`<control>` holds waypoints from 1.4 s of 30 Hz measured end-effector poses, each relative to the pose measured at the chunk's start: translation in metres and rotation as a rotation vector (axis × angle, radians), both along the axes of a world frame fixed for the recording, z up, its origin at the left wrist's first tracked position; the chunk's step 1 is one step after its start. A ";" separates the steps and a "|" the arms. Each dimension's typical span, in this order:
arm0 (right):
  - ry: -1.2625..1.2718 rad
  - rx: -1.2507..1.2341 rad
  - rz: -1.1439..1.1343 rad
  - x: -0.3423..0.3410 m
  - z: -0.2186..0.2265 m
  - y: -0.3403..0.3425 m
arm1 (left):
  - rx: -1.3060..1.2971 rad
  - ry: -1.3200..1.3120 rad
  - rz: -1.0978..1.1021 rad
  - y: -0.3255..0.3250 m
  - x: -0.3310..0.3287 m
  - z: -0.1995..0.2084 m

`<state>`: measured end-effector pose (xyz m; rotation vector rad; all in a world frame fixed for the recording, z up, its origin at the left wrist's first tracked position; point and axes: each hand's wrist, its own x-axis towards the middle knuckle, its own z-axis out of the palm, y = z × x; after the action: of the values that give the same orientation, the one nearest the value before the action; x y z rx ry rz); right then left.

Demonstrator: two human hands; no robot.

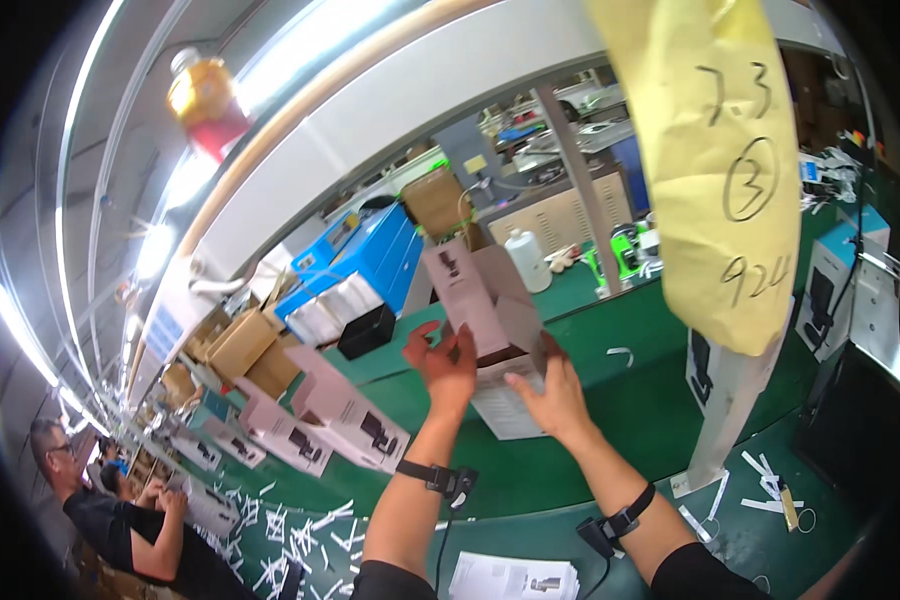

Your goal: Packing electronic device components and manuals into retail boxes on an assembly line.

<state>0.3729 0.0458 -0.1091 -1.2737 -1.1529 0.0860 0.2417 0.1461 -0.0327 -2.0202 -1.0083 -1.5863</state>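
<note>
An open carton [510, 408] in pale pinkish grey stands upright on the green bench in front of me, its tall flaps raised. My right hand [553, 392] grips its right side, thumb on the near face and fingers around the far edge. Against the left side of the carton is my left hand [442, 365], its fingers bent and spread apart, not wrapped round it. What lies inside the carton is hidden. Below my wrists, a stack of printed leaflets [513, 579] rests near the bench's front edge.
More open cartons [355, 415] line the bench to the left. Behind are a black tray [367, 332], blue boxes [365, 250] and a white bottle [528, 262]. Yellow paper [720, 180] hangs beside a metal post [725, 420]. Paper strips [290, 535] litter the bench; a person [135, 530] works far left.
</note>
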 end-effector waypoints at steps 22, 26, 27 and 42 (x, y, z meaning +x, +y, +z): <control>0.032 0.168 0.022 0.019 0.022 0.001 | 0.042 0.101 0.034 0.009 -0.019 -0.008; 0.080 0.142 0.006 0.033 0.012 0.001 | -0.145 0.255 0.238 -0.010 -0.009 -0.001; 0.080 0.110 -0.010 0.034 0.011 -0.002 | -0.249 0.275 0.296 -0.022 -0.004 0.005; 0.042 0.168 -0.090 0.018 0.019 -0.006 | -0.115 -0.042 -0.381 0.006 -0.005 0.036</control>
<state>0.3910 0.0398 -0.0902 -1.1671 -1.0433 -0.0495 0.2370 0.1518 0.0036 -2.3774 -0.7765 -1.7979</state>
